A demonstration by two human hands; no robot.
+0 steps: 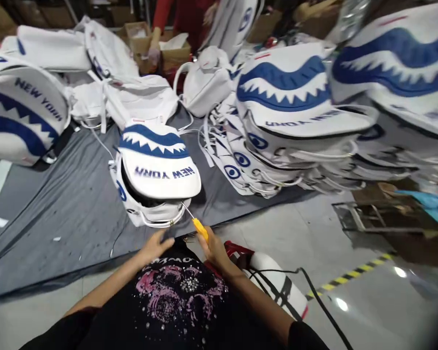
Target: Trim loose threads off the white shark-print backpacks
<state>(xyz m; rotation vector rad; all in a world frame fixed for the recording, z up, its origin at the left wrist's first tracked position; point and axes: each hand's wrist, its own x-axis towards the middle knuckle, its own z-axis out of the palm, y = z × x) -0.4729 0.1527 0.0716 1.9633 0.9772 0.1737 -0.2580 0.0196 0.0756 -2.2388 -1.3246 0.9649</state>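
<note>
A white backpack (160, 165) with blue shark-teeth bands and "NEW YORK" lettering lies on the grey cloth, its top handle toward me. My right hand (212, 245) is wrapped round the yellow handle of a thin-shafted tool (200, 228), whose metal tip reaches the bag's near right edge. Just below the bag's handle, my left hand (156, 247) has its thumb and fingers apart and holds nothing.
Stacked white backpacks (284, 92) stand to the right, with more bags (25, 112) at the left and back. Behind the grey-covered table (76, 204) a person in red (178, 19) reaches among boxes. A black cable (314, 291) runs at lower right.
</note>
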